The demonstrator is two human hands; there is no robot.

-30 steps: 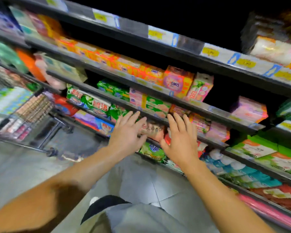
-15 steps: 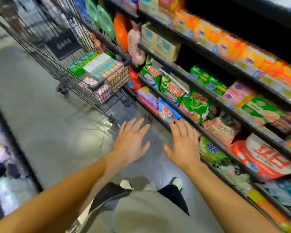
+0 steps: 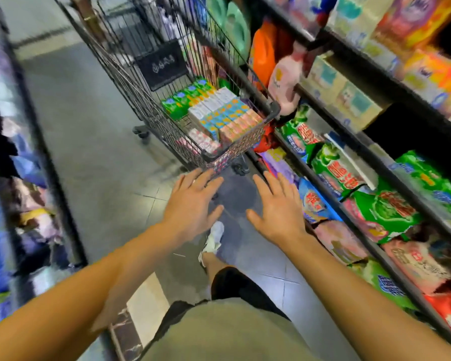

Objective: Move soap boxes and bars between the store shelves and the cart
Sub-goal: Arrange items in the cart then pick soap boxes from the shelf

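Wire shopping cart (image 3: 272, 110) now sits just beyond the fingertips, where shelf packets faced them a second ago. Left hand (image 3: 193, 204) and right hand (image 3: 277, 207) stay spread, grasping nothing; soap boxes (image 3: 224, 113) lie stacked inside, likely the next pick.

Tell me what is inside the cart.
The cart holds rows of soap boxes packed at its near end, with green packs behind them. Whatever lies under that top layer is covered.
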